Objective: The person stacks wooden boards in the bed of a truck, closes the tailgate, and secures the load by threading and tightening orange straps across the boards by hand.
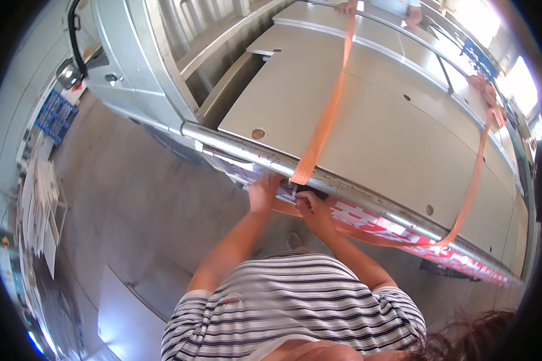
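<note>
Where the orange strap (330,114) crosses the pale boards (397,138) and drops over the metal rail (397,215), its near end is lost among fingers and shadow. Left hand (264,192) just under the rail, fingertips hidden; cannot tell whether it grips anything. Right hand (313,212) beside it, fingers bent at a small dark piece (315,191), kind unclear; hold cannot be told. Co-worker's hand (346,8) at the strap's far end, cut by the top edge.
</note>
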A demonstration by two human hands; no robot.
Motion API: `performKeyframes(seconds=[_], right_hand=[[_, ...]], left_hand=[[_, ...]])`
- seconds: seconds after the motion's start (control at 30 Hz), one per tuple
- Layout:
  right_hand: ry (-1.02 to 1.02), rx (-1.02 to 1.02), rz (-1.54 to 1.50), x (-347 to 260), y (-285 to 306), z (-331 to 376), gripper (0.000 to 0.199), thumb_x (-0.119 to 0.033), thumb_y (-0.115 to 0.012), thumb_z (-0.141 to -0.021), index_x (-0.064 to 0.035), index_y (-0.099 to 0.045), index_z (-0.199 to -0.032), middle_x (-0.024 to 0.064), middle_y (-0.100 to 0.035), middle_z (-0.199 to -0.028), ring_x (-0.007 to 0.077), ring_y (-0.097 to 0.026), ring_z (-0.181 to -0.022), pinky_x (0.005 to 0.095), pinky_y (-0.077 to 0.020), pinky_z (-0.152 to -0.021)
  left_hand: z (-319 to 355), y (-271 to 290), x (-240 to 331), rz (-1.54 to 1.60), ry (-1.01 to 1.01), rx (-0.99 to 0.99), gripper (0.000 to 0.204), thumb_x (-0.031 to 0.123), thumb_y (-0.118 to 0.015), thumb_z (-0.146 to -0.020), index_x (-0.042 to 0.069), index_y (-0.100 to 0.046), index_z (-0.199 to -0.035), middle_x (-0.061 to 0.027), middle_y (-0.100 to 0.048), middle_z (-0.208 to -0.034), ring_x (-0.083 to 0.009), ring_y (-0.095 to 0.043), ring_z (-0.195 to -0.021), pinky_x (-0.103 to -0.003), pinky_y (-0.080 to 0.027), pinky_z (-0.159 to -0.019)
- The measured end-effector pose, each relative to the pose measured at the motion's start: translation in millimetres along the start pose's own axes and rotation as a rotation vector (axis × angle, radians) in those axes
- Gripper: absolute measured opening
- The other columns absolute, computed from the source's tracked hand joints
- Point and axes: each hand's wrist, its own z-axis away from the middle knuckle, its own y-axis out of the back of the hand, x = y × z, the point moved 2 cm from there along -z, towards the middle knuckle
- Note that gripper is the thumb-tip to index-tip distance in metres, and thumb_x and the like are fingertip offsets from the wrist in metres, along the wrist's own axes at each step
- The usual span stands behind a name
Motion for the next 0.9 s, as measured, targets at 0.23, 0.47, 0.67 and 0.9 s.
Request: performKeyframes(seconds=[0.23,0.47,0.67,0.9], right_hand=[[0.096,0.541,0.227,-98.4,53.5,-69.5,0.029,-0.021,-0.053,-0.093,0.0002,-0.058,-0.112,0.0193,-0.067,-0.092,0.0357,-0.065,-0.084,0.0416,-0.0502,-0.075],[-0.360,0.420,-0.258,-86.5,44.4,-205.8,0.039,-0.031,-0.059,-0.086,0.0075,-0.060,-0.091,0.0100,-0.058,-0.071,0.0193,-0.054,-0.063,0.0376,-0.0435,-0.054],[-0.273,0.461,-0.257,-55.8,40.9,-191.8,0.032,-0.026,-0.047,-0.092,0.0030,-0.057,-0.100,0.0062,-0.055,-0.067,0.0213,-0.053,-0.058,0.0403,-0.0435,-0.054],[0.067,0.454,0.234,-114.1,4.6,-40.8,0.022,-0.020,-0.050,-0.096,-0.0002,-0.058,-0.091,0.0112,-0.056,-0.066,0.0202,-0.058,-0.060,0.0305,-0.0472,-0.058]], left_hand=[[6.0,49.3,-22.6,0.399,-0.240,-0.349,0.017,0.025,-0.053,-0.094,0.009,-0.054,-0.100,-0.0145,-0.059,-0.076,-0.0311,-0.056,-0.062,-0.041,-0.046,-0.052],[14.0,53.8,19.6,0.992,0.659,-0.904,0.033,0.040,-0.047,-0.100,0.012,-0.046,-0.082,0.0055,-0.035,-0.059,-0.0065,-0.030,-0.044,-0.025,-0.022,-0.041],[14.4,77.9,3.3,0.890,0.709,-0.999,0.032,0.038,-0.045,-0.101,0.011,-0.048,-0.084,0.0040,-0.036,-0.060,-0.0084,-0.030,-0.044,-0.026,-0.023,-0.041],[19.3,80.9,-28.3,0.795,0.640,-1.019,0.035,0.040,-0.044,-0.101,0.010,-0.049,-0.084,0.0027,-0.041,-0.059,-0.0087,-0.037,-0.047,-0.027,-0.027,-0.043]])
